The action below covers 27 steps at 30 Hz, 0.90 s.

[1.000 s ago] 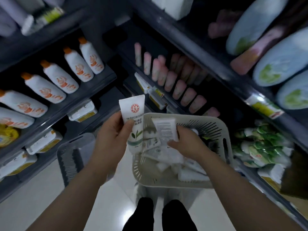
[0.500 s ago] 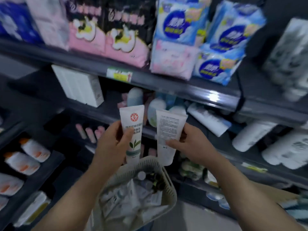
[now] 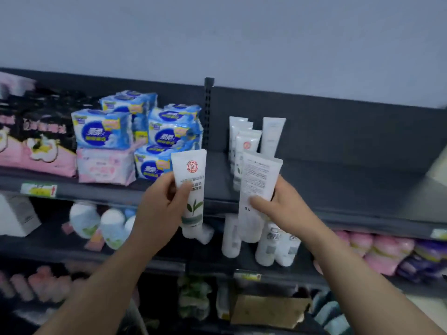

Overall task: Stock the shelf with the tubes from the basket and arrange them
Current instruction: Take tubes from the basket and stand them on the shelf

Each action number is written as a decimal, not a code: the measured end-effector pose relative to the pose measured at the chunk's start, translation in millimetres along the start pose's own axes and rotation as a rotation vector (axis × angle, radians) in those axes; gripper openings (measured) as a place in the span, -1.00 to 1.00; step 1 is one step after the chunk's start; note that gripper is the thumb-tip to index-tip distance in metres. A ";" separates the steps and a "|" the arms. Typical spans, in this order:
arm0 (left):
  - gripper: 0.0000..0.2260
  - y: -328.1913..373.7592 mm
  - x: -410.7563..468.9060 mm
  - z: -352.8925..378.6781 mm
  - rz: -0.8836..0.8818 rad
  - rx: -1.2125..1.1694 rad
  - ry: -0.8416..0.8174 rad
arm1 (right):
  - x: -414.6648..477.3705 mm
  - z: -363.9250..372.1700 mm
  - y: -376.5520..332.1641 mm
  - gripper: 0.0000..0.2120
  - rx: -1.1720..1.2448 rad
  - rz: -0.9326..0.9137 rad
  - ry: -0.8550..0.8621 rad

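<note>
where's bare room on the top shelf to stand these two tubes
Bare top shelf runs right of the standing tubes. A narrow strip lies between the upright post and those tubes. Left of the post, pad packs crowd it.

The leaf-printed tube [image 3: 192, 189] and the text-backed tube [image 3: 258, 180] are near upright, crimps up, before the shelf [image 3: 338, 187] where white tubes [image 3: 272, 136] stand.
</note>
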<state>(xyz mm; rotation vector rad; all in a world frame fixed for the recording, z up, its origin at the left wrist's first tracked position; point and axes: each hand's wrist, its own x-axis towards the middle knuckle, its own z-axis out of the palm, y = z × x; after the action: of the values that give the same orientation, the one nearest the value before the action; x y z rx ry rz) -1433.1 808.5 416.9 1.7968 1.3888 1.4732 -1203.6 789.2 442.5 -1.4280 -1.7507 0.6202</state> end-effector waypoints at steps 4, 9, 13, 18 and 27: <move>-0.82 31.2 11.5 53.5 -0.039 -0.052 -0.023 | -2.2 -57.6 27.6 -0.53 0.035 0.037 0.057; -0.87 64.6 20.5 95.3 -0.018 -0.115 -0.111 | 7.8 -101.7 60.2 -0.55 0.033 0.102 0.134; -0.89 74.8 37.8 113.1 -0.001 -0.091 -0.145 | 21.2 -119.0 80.1 -0.56 0.040 0.146 0.180; -0.89 82.2 78.1 125.1 0.012 -0.128 -0.145 | 52.0 -125.0 94.6 -0.78 -0.026 0.178 0.196; -0.84 106.2 171.4 145.1 0.092 -0.246 -0.157 | 132.2 -131.2 118.0 -0.56 -0.051 0.324 0.271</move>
<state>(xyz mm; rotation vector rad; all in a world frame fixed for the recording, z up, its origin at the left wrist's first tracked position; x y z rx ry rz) -1268.6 952.8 534.5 1.7952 1.0142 1.4437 -1037.4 932.7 461.8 -1.7607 -1.3455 0.5208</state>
